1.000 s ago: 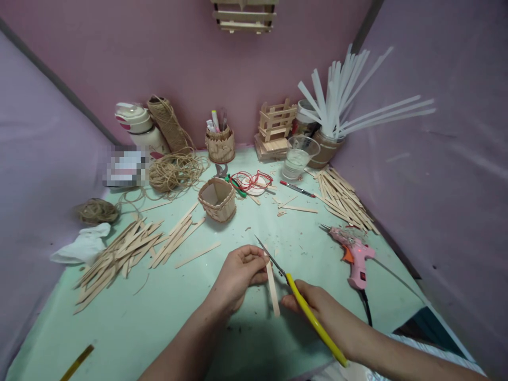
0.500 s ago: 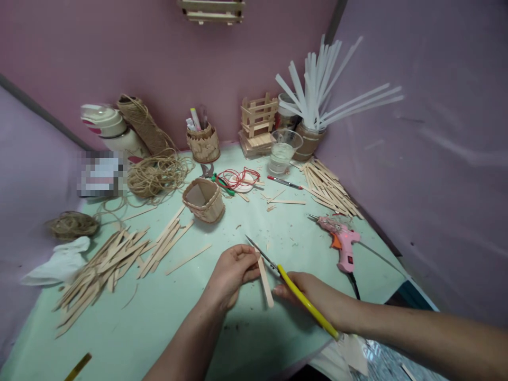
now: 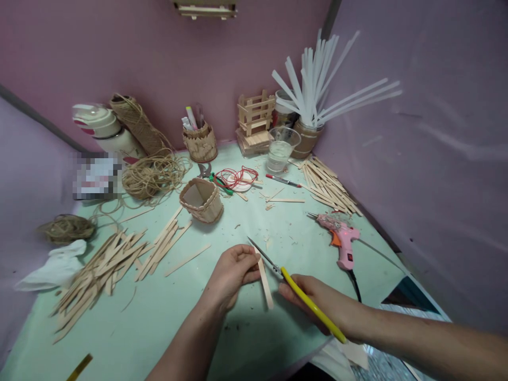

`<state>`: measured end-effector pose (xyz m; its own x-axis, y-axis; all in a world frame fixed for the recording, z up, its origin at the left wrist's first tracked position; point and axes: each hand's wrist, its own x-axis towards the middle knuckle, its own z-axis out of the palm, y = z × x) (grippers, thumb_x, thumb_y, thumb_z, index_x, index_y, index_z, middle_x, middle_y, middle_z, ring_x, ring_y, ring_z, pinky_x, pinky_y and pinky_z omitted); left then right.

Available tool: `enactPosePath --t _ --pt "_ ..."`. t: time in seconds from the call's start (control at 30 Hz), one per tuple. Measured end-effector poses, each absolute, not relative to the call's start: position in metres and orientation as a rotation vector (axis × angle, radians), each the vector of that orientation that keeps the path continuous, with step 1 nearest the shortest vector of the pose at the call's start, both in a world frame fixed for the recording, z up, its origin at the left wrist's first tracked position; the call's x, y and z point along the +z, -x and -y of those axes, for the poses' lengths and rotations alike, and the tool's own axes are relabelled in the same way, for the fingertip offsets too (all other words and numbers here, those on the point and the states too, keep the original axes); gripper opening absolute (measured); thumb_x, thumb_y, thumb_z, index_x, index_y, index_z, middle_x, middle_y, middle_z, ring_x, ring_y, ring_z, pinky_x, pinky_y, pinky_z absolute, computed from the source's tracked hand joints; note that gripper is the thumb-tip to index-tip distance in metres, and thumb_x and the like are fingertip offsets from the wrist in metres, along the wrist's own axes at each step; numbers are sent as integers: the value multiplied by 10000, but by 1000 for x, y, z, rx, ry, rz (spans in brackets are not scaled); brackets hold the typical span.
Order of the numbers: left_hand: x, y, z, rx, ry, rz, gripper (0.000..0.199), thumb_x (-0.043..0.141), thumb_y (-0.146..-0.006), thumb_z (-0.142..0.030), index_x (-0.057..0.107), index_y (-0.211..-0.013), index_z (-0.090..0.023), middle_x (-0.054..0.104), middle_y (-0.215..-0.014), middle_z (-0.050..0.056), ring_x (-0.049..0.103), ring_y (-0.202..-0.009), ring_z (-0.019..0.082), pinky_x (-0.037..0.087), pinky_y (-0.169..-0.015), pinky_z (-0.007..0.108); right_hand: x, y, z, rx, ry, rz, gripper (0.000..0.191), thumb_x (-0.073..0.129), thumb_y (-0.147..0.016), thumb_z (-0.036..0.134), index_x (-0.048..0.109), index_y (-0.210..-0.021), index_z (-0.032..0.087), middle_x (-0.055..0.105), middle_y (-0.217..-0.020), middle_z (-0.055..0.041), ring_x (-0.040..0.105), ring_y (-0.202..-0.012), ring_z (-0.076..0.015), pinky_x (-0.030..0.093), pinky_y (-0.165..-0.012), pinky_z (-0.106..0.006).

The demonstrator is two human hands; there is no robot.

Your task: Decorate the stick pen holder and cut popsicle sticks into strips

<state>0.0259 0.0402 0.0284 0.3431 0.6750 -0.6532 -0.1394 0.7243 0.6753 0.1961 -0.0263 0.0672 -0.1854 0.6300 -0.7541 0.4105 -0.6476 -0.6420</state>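
Between the thumb and fingers of my left hand (image 3: 236,272) is a flat wooden craft stick (image 3: 265,283), its lower end pointing down toward me. My right hand (image 3: 317,299) is closed around the yellow handle of a pair of scissors (image 3: 313,306). The dark blades slant up and left, passing beside the top of the stick near my left fingertips; I cannot tell whether they touch it. Beyond my hands stands a small open basket (image 3: 202,201) made of craft sticks. A single stick (image 3: 188,260) lies left of my left hand.
Loose craft sticks (image 3: 101,264) are heaped at left, with another pile (image 3: 331,185) at back right. A pink glue gun (image 3: 343,241) lies right, its cord trailing down. A plastic cup of liquid (image 3: 281,153), red wire (image 3: 238,179) and twine (image 3: 148,177) sit farther back.
My right hand and the scissors have shifted slightly right, and the blades look a little farther from the stick. The left hand keeps its hold. The whole view has shifted slightly.
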Motion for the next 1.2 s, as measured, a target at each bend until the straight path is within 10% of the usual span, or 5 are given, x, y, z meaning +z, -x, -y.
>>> enactPosePath --t 1.2 --pt "38 -31 -33 730 -611 -1060 283 783 -603 -176 545 -755 -156 624 -817 4 604 -719 82 521 -722 214 38 -204 6 1267 1624 848 475 683 -692 569 368 -790 226 599 -842 -10 381 -477 -72 316 -441 -242"
